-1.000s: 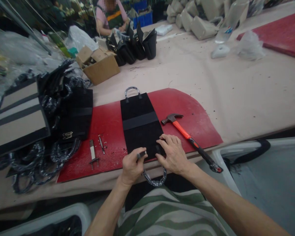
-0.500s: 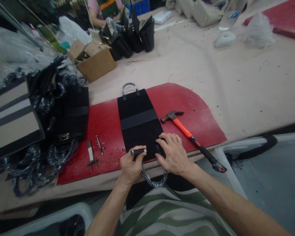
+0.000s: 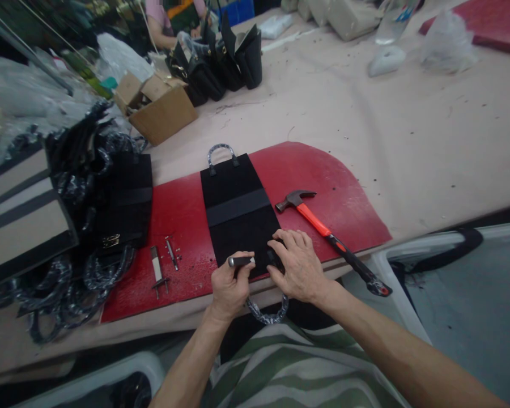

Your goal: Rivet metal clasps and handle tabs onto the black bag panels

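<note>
Pinched in my left hand (image 3: 229, 286) is a short dark rod-shaped tool (image 3: 241, 261) with a pale tip, which looks like a hand punch. It lies nearly level over the near end of a black bag panel (image 3: 238, 212). My right hand (image 3: 298, 263) rests at the panel's near right corner, thumb and fingers curled around a dark handle tab (image 3: 275, 259), partly covered by the fingers. A plastic-wrapped handle (image 3: 268, 317) loops off the near edge toward my body. Another wrapped handle (image 3: 221, 148) stands at the far end.
A claw hammer (image 3: 318, 224) lies right of the panel on a red mat (image 3: 323, 181). Left are metal tools (image 3: 156, 269) and small bits. Stacked bag panels (image 3: 25, 209), a cardboard box (image 3: 164, 116) and black bags (image 3: 238, 62) stand beyond; a person's arm (image 3: 159, 34) shows behind.
The view has shifted slightly. My left hand and the punch have moved a little to the right; my right hand stays at the tab.
</note>
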Available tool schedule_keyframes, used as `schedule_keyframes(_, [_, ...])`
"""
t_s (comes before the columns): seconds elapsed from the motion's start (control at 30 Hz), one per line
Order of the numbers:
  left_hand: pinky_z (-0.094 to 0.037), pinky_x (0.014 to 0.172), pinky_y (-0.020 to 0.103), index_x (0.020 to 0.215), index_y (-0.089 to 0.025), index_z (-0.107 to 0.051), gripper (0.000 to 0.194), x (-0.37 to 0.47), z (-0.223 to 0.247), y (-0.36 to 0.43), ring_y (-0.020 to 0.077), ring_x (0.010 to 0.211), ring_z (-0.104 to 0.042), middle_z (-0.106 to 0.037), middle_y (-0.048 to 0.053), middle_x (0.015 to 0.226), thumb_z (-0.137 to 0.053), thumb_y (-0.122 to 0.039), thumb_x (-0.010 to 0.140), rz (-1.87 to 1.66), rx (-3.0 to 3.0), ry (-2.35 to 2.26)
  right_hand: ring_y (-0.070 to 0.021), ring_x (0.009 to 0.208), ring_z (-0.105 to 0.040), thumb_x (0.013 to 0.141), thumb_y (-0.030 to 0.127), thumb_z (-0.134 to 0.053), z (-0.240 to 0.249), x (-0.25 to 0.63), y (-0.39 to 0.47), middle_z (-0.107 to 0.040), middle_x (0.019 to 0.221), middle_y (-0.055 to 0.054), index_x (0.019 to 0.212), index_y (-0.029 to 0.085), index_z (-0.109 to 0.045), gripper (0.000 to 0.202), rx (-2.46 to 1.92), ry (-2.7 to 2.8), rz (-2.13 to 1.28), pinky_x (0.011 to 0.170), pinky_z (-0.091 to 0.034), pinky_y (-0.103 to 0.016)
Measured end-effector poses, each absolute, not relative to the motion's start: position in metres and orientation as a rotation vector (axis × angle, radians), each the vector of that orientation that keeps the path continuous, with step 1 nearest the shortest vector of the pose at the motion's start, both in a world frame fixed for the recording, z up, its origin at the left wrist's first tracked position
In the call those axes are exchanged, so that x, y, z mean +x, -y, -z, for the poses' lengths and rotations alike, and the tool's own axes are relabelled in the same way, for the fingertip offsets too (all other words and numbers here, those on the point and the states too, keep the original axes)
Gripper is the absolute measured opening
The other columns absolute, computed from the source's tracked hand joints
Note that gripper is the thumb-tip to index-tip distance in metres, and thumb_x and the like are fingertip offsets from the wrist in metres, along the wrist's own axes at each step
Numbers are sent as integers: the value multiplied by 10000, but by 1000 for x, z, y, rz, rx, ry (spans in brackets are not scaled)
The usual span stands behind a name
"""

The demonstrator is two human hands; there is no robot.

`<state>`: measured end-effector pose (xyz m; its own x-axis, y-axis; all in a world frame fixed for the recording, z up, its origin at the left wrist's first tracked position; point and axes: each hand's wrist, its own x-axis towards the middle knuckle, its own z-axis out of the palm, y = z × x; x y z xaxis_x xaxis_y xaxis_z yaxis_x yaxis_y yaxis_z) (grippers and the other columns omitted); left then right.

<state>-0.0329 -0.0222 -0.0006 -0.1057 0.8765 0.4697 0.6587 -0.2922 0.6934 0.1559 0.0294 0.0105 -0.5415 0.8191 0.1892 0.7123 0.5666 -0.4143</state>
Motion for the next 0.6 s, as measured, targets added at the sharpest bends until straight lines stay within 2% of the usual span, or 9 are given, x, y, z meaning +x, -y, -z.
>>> schedule_keyframes(0.2, [-600, 780, 243, 1027, -181, -626, 130, -27, 0, 17, 151, 856, -734, -748, 48, 956, -537, -150, 937, -1243, 1997, -1704, -340, 1202, -463, 812, 374, -681, -10, 157, -30, -548, 1329, -156, 1206, 156, -612, 455, -1224, 2397, -469, 1051, -312, -512])
schedule_keyframes(0.37, [-598, 777, 253, 1022, -191, -614, 118, -30, 5, 18, 158, 851, -736, -752, 43, 942, -528, -181, 941, -1250, 1986, -1706, -303, 1164, -521, 878, 321, -605, -18, 185, -38, -595, 1255, -147, 1165, 166, -620, 326, -1118, 2273, -537, 993, -402, -462])
schedule_keyframes(0.53, [-592, 750, 238, 1022, -195, -611, 116, -29, 8, 18, 157, 832, -737, -751, 44, 954, -538, -185, 932, -1235, 1995, -1693, -343, 1025, -546, 883, 310, -575, -32, 235, -50, -599, 1122, -196, 1067, 120, -613, 267, -1635, 2268, -166, 833, -439, -438])
schedule_keyframes(0.6, [-589, 730, 234, 1025, -201, -604, 121, -29, 7, 17, 154, 804, -735, -751, 40, 944, -541, -178, 925, -1226, 2001, -1677, -316, 913, -564, 886, 311, -557, -36, 245, -53, -596, 1013, -174, 1008, 134, -596, 218, -1814, 2324, -184, 735, -428, -390])
